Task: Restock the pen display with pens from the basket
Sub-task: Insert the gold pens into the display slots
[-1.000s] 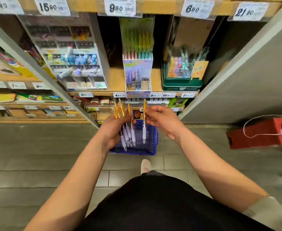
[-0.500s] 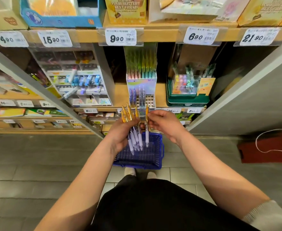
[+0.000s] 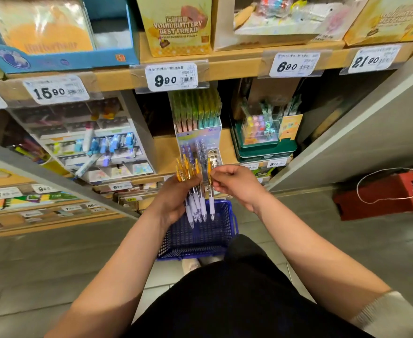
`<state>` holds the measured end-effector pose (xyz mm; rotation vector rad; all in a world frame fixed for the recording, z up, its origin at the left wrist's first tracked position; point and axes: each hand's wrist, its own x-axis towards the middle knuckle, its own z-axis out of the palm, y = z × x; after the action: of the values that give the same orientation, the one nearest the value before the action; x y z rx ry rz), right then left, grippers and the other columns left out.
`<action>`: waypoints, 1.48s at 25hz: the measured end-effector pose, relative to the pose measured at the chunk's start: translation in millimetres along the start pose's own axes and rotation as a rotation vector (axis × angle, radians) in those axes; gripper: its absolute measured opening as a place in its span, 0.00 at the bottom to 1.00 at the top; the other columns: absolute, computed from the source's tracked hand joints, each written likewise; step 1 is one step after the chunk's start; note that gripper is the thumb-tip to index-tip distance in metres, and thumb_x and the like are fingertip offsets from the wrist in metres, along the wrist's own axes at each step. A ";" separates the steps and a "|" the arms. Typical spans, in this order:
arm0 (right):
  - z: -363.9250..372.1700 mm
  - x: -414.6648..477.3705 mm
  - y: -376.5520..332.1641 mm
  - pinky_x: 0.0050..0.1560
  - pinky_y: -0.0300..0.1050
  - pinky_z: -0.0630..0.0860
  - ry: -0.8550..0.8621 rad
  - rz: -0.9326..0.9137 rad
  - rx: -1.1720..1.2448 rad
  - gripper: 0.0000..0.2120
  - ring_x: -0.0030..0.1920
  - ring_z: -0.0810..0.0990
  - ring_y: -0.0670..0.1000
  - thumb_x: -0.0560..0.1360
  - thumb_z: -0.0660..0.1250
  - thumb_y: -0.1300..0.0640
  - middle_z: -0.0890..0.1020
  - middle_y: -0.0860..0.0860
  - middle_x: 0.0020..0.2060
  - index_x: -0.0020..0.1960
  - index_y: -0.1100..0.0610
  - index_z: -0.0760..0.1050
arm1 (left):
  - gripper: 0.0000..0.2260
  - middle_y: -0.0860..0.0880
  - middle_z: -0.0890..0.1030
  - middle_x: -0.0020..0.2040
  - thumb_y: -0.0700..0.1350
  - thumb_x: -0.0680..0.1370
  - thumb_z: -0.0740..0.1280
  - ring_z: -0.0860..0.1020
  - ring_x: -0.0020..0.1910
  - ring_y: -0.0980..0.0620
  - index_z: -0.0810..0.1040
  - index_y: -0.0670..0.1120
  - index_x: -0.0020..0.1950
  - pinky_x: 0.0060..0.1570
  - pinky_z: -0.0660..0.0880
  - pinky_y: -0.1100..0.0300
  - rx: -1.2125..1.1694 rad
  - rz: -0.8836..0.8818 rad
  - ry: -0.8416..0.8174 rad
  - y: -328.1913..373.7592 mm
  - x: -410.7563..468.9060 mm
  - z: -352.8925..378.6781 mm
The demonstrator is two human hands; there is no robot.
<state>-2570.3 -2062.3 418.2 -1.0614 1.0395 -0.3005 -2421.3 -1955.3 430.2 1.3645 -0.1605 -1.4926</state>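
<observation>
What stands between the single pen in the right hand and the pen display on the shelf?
Nothing visible. The right hand holds one pen just below and in front of the pen display; the left hand's bunch sits beside it, not between.

A bunch of orange-topped, white-gripped pens [image 3: 192, 191] is being held in the left hand [image 3: 176, 201], with one matching single pen [image 3: 210, 191] being pinched just beside it, at 3 o'clock, by the right hand [image 3: 237, 184]. Below both, a blue plastic mesh basket [image 3: 198, 237] is sitting on the floor. At 12 o'clock, the tiered cardboard pen display [image 3: 199, 135] is standing on the shelf.
</observation>
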 end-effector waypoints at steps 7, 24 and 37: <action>-39.4 48.8 -23.6 0.58 0.51 0.82 0.108 -0.062 -0.105 0.05 0.45 0.85 0.52 0.79 0.69 0.62 0.86 0.55 0.43 0.55 0.60 0.80 | 0.17 0.39 0.82 0.59 0.35 0.79 0.69 0.83 0.48 0.44 0.75 0.39 0.69 0.42 0.83 0.53 -0.121 -0.021 0.140 12.1 31.4 4.5; -33.3 148.9 -1.6 0.47 0.23 0.73 0.324 -0.467 -0.669 0.08 0.43 0.81 0.38 0.79 0.70 0.57 0.86 0.47 0.46 0.56 0.57 0.82 | 0.15 0.44 0.87 0.47 0.35 0.78 0.71 0.84 0.40 0.48 0.79 0.38 0.64 0.48 0.83 0.49 -0.216 -0.018 0.274 25.4 58.5 4.0; -28.4 151.0 -14.5 0.51 0.44 0.81 0.194 -0.133 -1.007 0.08 0.41 0.82 0.48 0.79 0.69 0.52 0.86 0.50 0.42 0.47 0.55 0.84 | 0.16 0.39 0.85 0.58 0.37 0.77 0.71 0.83 0.53 0.43 0.79 0.37 0.65 0.61 0.78 0.44 -0.197 -0.014 0.259 29.4 64.2 8.1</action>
<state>-2511.5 -2184.2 344.0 -2.0370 1.3282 0.0460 -2397.0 -2019.5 411.9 1.3846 0.1561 -1.2922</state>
